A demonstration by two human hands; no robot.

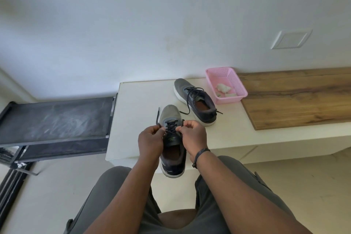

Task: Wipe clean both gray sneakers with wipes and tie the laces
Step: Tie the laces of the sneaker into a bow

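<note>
Near sneaker [171,138]: gray, lies on the white bench [136,104] at its front edge, heel overhanging toward the person, toe pointing away toward the wall. Long axis runs near to far, tilted slightly left at the toe.

Left hand [150,141]: fingers curled, pinching a dark lace end [157,118] at the shoe's left side; the lace tip stands up past the hand. Right hand [191,137]: fingers curled, pinching the other lace end [182,122] at the shoe's right side. Both hands sit over the tongue area, close together but apart.

Far sneaker [195,100]: gray, on the same bench behind and right of the first, well apart from the hands. Toe points away and left, heel toward the right front. Its laces [190,99] lie loose, ends trailing onto the bench.

Pink basket [241,89]: perforated plastic, just beside the far sneaker on its right, straddling the join with a wooden panel [296,99]. Contents: crumpled whitish wipes [223,89].

Dark shelf [55,119] stands left of the bench.
</note>
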